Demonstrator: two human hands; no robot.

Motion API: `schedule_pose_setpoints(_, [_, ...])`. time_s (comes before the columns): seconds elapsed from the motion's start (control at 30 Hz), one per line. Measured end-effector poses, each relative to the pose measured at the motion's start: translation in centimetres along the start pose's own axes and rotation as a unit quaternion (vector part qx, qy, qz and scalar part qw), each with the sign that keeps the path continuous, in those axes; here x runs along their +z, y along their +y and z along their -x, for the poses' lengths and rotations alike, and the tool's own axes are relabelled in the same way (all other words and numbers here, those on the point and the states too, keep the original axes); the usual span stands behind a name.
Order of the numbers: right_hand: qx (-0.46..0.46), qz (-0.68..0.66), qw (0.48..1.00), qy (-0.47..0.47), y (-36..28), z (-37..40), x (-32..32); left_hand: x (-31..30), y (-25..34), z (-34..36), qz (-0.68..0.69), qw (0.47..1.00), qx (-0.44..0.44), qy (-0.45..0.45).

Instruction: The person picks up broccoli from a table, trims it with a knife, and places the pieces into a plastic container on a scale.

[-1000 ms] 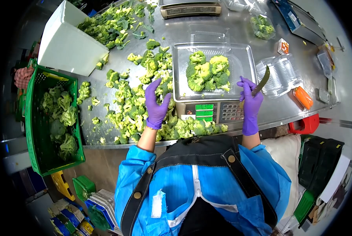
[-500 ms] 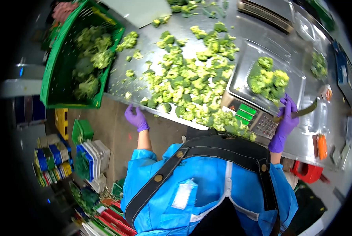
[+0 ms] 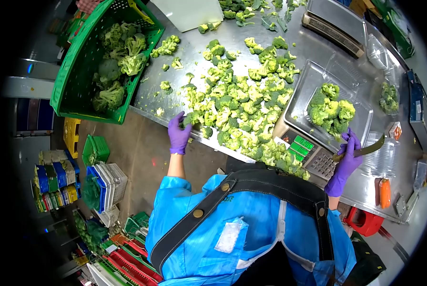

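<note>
My left hand (image 3: 179,134), in a purple glove, is at the table's front edge, its fingers apart around the left end of the broccoli pile (image 3: 242,105); no hold on a floret can be made out. In my right hand (image 3: 349,159), also gloved, is a knife (image 3: 371,148) with a curved blade pointing right. That hand is over the scale's keypad (image 3: 321,166), beside the metal weighing tray (image 3: 299,107). Several broccoli florets (image 3: 329,110) sit in a clear plastic container on the tray. Green digits show on the scale's display (image 3: 301,145).
A green crate (image 3: 70,78) with broccoli heads stands at the left. A second scale (image 3: 332,33) is at the back. Clear containers (image 3: 382,155), a packed broccoli container (image 3: 389,97) and an orange-handled tool (image 3: 384,193) lie on the right. A white board (image 3: 187,12) is at the back left.
My left hand has moved right and up to the edge of the broccoli pile. My right hand still holds the knife near the scale. The camera view has shifted slightly.
</note>
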State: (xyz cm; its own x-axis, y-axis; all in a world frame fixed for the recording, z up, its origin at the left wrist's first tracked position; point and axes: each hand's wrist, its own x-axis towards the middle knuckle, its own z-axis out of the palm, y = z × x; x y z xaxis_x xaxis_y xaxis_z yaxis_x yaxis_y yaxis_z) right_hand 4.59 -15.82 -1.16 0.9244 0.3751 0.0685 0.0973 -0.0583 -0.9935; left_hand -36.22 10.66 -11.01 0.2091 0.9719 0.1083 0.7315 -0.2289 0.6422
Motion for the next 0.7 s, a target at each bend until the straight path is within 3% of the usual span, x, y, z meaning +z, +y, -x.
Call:
schedule_pose_setpoints(0.07, [0.003,-0.002,1.000,0.004,0.1,0.0,0.0,-1.2,0.6,-0.2,0.314,0.948,-0.061,-0.012])
schedule_pose_setpoints(0.1, [0.007,-0.004,1.000,-0.001,0.2,0.1,0.1,-1.6,1.0,-0.3,0.313,0.948,-0.061,-0.013])
schedule_pose_setpoints(0.17, [0.012,-0.004,1.000,-0.006,0.4,0.2,0.3,-2.2,2.1,-0.4,0.565,0.814,-0.115,-0.077])
schedule_pose_setpoints(0.2, [0.015,-0.009,1.000,-0.011,0.5,0.2,0.6,-1.9,3.0,-0.5,0.633,0.761,-0.101,-0.102])
schedule_pose_setpoints(0.23, [0.017,-0.014,1.000,-0.014,0.5,0.3,0.8,-1.7,4.1,-0.5,0.633,0.760,-0.100,-0.107])
schedule_pose_setpoints(0.33, [0.012,-0.004,1.000,-0.013,0.4,0.3,0.7,-0.5,7.1,-0.7,0.709,0.667,-0.130,-0.188])
schedule_pose_setpoints(0.43, [0.029,-0.021,0.999,-0.001,0.3,0.2,0.6,1.6,11.6,-1.0,0.700,0.662,-0.138,-0.230])
schedule_pose_setpoints(0.47, [0.033,-0.025,0.999,0.010,0.2,0.2,0.5,2.4,13.2,-1.1,0.669,0.686,-0.127,-0.256])
schedule_pose_setpoints(0.57, [0.031,-0.034,0.999,0.014,-0.7,0.4,0.1,6.0,18.0,-1.4,0.501,0.797,0.039,-0.335])
schedule_pose_setpoints(0.6, [0.030,-0.031,0.999,0.029,-0.6,0.3,-0.3,6.3,21.1,-0.8,0.467,0.809,0.064,-0.353])
schedule_pose_setpoints(0.7, [0.024,-0.058,0.997,0.054,-0.3,0.2,-1.3,8.9,27.1,-0.2,0.316,0.816,0.363,-0.321])
